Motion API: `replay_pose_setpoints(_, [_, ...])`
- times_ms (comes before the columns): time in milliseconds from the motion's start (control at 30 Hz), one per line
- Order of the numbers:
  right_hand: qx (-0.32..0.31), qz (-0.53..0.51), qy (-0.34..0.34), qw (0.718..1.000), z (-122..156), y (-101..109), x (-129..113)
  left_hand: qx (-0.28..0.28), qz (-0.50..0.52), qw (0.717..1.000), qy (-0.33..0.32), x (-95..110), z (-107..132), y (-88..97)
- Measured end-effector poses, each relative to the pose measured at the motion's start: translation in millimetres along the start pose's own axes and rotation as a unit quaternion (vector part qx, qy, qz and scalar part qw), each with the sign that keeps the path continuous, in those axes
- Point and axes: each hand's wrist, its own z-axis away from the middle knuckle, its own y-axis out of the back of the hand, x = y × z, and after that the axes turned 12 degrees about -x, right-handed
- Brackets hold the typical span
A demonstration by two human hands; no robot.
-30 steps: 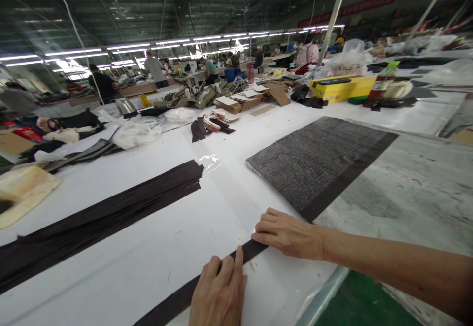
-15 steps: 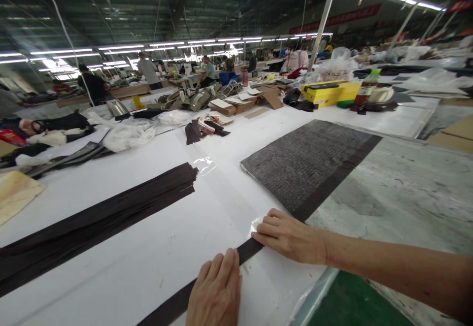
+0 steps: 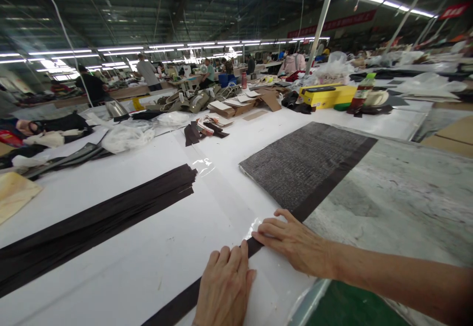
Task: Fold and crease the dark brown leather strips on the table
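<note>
A long dark fabric strip (image 3: 173, 306) runs diagonally over the white tabletop, passing under both my hands. My left hand (image 3: 225, 284) lies on it palm down, fingers stretched forward and thumb out to the side. Further along, my right hand (image 3: 291, 244) has its fingers bent and drawn together on the strip's edge; the thumb is mostly hidden. Beyond the right hand lies a dark grey textured sheet (image 3: 306, 161) with a plain dark band (image 3: 332, 183) along its near edge. A bundle of similar dark strips (image 3: 111, 212) rests to the left.
Clear tape (image 3: 221, 203) crosses the white table (image 3: 121, 277). Behind are dark scraps (image 3: 192, 134), cardboard pieces (image 3: 236, 102), a yellow box (image 3: 325, 95), a bottle (image 3: 364, 93) and plastic bags (image 3: 127, 136). A greyish sheet (image 3: 399, 198) covers the right side. People work far off.
My left hand has slid slightly forward and right along the strip, closer to my right hand, and its thumb now stands further out. My right hand stays at nearly the same spot.
</note>
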Motion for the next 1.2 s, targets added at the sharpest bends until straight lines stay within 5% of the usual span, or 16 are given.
replay_pose_setpoints(333, [0.013, -0.021, -0.01, 1.0, 2.4, -3.9, 1.6, 0.094, -0.058, 0.994, 0.002, -22.0, 43.8, -30.3])
replay_pose_setpoints(533, [0.132, -0.053, -0.073, 0.987, -14.0, 5.5, -16.7, 0.102, -0.081, 0.991, 0.031, -14.7, 48.2, -33.2])
replay_pose_setpoints(733, [0.023, -0.051, -0.009, 0.998, -40.4, -6.7, -60.0, 0.088, -0.06, 0.993, 0.045, -12.1, 52.7, -30.2])
replay_pose_setpoints(967, [0.108, 0.075, -0.123, 0.984, -7.3, -8.2, -28.4, 0.062, 0.022, 0.993, 0.093, -4.9, 50.7, -27.4])
replay_pose_setpoints(1100, [0.182, 0.131, -0.048, 0.973, -29.1, -14.5, -37.4, 0.058, 0.116, 0.98, 0.151, 6.1, 48.0, -12.8])
replay_pose_setpoints(1200, [0.21, 0.126, 0.04, 0.969, -60.0, -48.2, -47.7, 0.072, 0.153, 0.964, 0.205, 6.5, 48.9, -8.0])
